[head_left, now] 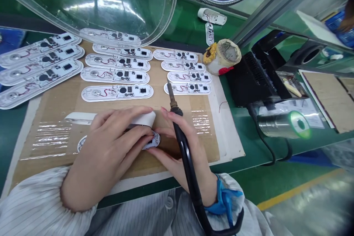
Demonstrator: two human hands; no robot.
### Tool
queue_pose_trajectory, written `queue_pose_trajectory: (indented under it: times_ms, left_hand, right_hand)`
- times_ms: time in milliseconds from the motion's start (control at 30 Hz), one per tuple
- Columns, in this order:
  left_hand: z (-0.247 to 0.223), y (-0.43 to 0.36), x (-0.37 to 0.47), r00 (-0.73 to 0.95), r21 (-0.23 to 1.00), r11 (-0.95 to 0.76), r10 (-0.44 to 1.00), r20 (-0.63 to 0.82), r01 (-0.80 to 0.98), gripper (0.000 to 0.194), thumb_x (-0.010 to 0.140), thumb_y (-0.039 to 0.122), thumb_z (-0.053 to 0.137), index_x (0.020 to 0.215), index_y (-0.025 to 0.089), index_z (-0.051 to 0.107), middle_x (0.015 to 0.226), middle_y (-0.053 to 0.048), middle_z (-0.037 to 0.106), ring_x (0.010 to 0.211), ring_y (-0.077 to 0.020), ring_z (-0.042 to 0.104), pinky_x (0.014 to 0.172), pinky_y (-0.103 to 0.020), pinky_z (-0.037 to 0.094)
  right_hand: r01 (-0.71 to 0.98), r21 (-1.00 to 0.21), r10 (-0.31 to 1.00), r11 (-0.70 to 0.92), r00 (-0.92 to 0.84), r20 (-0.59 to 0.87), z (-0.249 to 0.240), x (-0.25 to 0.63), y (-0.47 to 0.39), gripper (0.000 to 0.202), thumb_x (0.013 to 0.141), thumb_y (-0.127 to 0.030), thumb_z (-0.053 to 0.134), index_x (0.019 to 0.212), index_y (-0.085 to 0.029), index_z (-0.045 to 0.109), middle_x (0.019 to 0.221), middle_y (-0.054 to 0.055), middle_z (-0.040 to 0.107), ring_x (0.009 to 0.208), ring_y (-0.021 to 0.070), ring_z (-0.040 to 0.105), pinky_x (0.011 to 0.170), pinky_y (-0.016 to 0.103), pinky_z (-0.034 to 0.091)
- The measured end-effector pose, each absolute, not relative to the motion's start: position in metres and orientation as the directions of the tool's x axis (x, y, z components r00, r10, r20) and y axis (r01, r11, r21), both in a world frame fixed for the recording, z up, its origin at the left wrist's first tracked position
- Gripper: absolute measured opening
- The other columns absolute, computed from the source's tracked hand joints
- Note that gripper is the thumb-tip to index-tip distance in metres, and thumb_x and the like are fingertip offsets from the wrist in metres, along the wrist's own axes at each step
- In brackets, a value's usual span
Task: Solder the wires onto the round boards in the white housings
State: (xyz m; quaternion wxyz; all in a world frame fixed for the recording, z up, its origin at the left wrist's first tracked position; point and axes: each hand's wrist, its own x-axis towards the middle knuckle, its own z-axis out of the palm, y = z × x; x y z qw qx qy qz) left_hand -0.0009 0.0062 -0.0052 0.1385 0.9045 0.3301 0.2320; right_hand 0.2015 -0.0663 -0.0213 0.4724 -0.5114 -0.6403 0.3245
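Observation:
My left hand (107, 145) is closed around a white plastic housing (145, 118), and its fingertips rest on a small circuit board (155, 141) below it. Most of the board is hidden under that hand. In my right hand (197, 158) is a soldering iron (186, 153), its handle lying between thumb and forefinger and its tip pointing up and away from me. Fingertips of the right hand touch the board's right end. The iron's tip is beside the lowest strip in the right column of white housings with circuit boards (190, 88).
More housings with boards lie in rows on the cardboard (177, 99). A clear round shield (116, 14) hangs over the upper left. At the right are a white pot (226, 57), a black box-shaped device (243, 81) with cables, and a solder wire spool (279, 124).

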Motion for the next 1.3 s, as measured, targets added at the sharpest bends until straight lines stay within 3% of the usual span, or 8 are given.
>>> queue_pose_trajectory:
  times_ms: [300, 367, 467, 533, 600, 667, 800, 1300]
  left_hand:
    - [0.001, 0.009, 0.004, 0.666, 0.431, -0.736, 0.667, 0.333, 0.522, 0.026, 0.110, 0.027, 0.046, 0.100, 0.027, 0.070, 0.149, -0.004, 0.064, 0.124, -0.0330, 0.067, 0.094, -0.050, 0.042]
    - [0.001, 0.008, 0.004, 0.659, 0.431, -0.731, 0.674, 0.333, 0.529, 0.028, 0.110, 0.027, 0.047, 0.099, 0.028, 0.072, 0.147, -0.004, 0.065, 0.124, -0.0331, 0.067, 0.095, -0.050, 0.043]
    - [0.001, 0.008, 0.004, 0.658, 0.438, -0.726, 0.678, 0.328, 0.530, 0.029, 0.110, 0.026, 0.046, 0.097, 0.026, 0.072, 0.146, -0.005, 0.065, 0.122, -0.0326, 0.067, 0.096, -0.050, 0.042]
    - [0.001, 0.008, 0.005, 0.661, 0.445, -0.724, 0.678, 0.321, 0.527, 0.029, 0.110, 0.026, 0.046, 0.097, 0.025, 0.072, 0.146, -0.006, 0.065, 0.122, -0.0326, 0.067, 0.096, -0.050, 0.041]
    - [0.000, 0.008, 0.005, 0.656, 0.448, -0.718, 0.684, 0.318, 0.532, 0.029, 0.110, 0.026, 0.046, 0.096, 0.025, 0.072, 0.145, -0.005, 0.065, 0.120, -0.0321, 0.068, 0.097, -0.051, 0.041]
    - [0.000, 0.008, 0.005, 0.650, 0.445, -0.715, 0.690, 0.320, 0.539, 0.030, 0.110, 0.027, 0.046, 0.094, 0.026, 0.071, 0.145, -0.003, 0.066, 0.118, -0.0311, 0.069, 0.098, -0.050, 0.042]
    - [-0.001, 0.008, 0.005, 0.645, 0.450, -0.711, 0.693, 0.321, 0.540, 0.027, 0.110, 0.027, 0.047, 0.096, 0.027, 0.070, 0.145, -0.002, 0.065, 0.122, -0.0305, 0.068, 0.098, -0.049, 0.042]
    - [-0.001, 0.008, 0.005, 0.625, 0.466, -0.705, 0.701, 0.343, 0.535, 0.029, 0.110, 0.030, 0.047, 0.094, 0.029, 0.071, 0.143, 0.001, 0.067, 0.119, -0.0275, 0.069, 0.097, -0.047, 0.042]
  right_hand:
    - [0.335, -0.901, 0.953, 0.276, 0.025, 0.301, -0.018, 0.203, -0.070, 0.079, 0.093, -0.016, 0.082, 0.158, -0.039, 0.043, 0.150, 0.004, 0.067, 0.118, 0.0206, 0.077, 0.107, 0.036, 0.065]
    - [0.331, -0.902, 0.925, 0.277, 0.163, 0.344, -0.014, 0.213, -0.074, 0.057, 0.099, -0.020, 0.077, 0.149, -0.037, 0.056, 0.121, 0.000, 0.081, 0.105, 0.0197, 0.081, 0.101, 0.035, 0.067]
    - [0.332, -0.880, 0.834, 0.339, 0.328, 0.445, -0.005, 0.233, -0.076, 0.023, 0.107, -0.037, 0.065, 0.128, -0.032, 0.074, 0.080, -0.002, 0.077, 0.060, 0.0139, 0.072, 0.063, 0.030, 0.065]
    - [0.326, -0.879, 0.807, 0.347, 0.374, 0.457, -0.002, 0.244, -0.074, 0.022, 0.106, -0.042, 0.065, 0.121, -0.030, 0.078, 0.089, 0.001, 0.077, 0.054, 0.0118, 0.064, 0.051, 0.029, 0.058]
    - [0.326, -0.901, 0.814, 0.285, 0.413, 0.408, -0.001, 0.250, -0.071, 0.016, 0.105, -0.038, 0.069, 0.114, -0.030, 0.079, 0.102, 0.004, 0.078, 0.067, 0.0145, 0.069, 0.054, 0.029, 0.059]
    - [0.312, -0.915, 0.813, 0.256, 0.442, 0.378, -0.004, 0.251, -0.070, 0.014, 0.105, -0.038, 0.068, 0.106, -0.030, 0.079, 0.099, 0.004, 0.078, 0.073, 0.0160, 0.071, 0.055, 0.028, 0.059]
    - [0.267, -0.908, 0.822, 0.322, 0.396, 0.408, -0.010, 0.248, -0.074, 0.022, 0.108, -0.037, 0.060, 0.099, -0.026, 0.077, 0.085, 0.002, 0.074, 0.054, 0.0117, 0.060, 0.041, 0.025, 0.047]
    - [0.371, -0.862, 0.871, 0.346, 0.215, 0.442, -0.015, 0.248, -0.076, 0.014, 0.104, -0.025, 0.064, 0.103, -0.024, 0.077, 0.078, 0.000, 0.074, 0.058, 0.0131, 0.065, 0.055, 0.027, 0.056]
